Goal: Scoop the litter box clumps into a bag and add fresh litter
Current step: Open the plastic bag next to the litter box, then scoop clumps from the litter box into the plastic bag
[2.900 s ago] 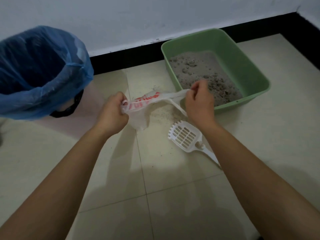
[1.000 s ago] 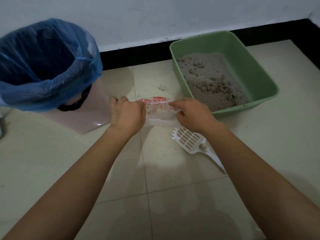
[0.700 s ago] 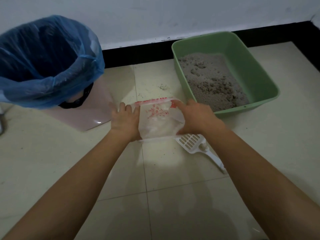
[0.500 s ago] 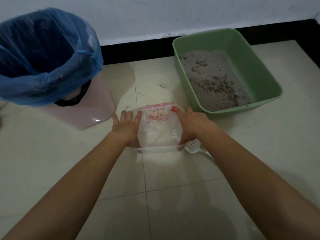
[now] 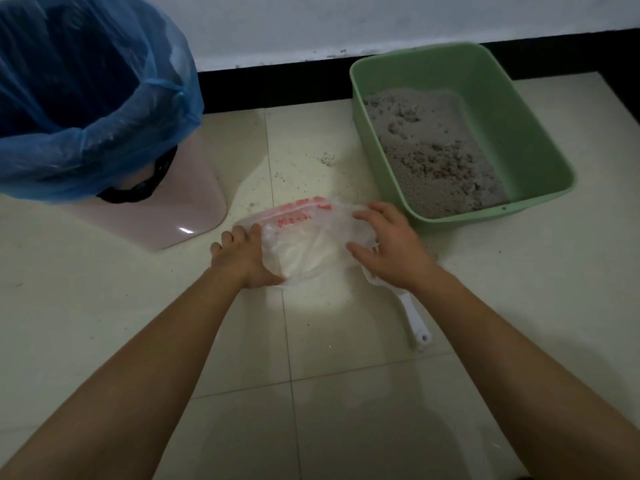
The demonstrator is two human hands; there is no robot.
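Observation:
A translucent white plastic bag (image 5: 304, 240) with red print lies on the floor tiles between my hands, its mouth spread toward the wall. My left hand (image 5: 242, 259) presses the bag's left side with straight fingers, the thumb hidden by plastic. My right hand (image 5: 389, 245) rests on the bag's right side with fingers spread. The white scoop (image 5: 414, 318) lies under my right wrist; only its handle and a bit of the head show. The green litter box (image 5: 540, 157) stands to the right, with clumpy grey litter (image 5: 433, 154) inside.
A pink bin (image 5: 173, 220) with a blue liner (image 5: 104, 109) stands at the left, close to the bag. Spilled litter grains (image 5: 325, 159) dot the tiles between bin and box. The wall with a black skirting runs behind.
The bag went from being stretched in the air to lying spread on the floor. My hands moved down and apart with it, and my right hand now covers the scoop's head.

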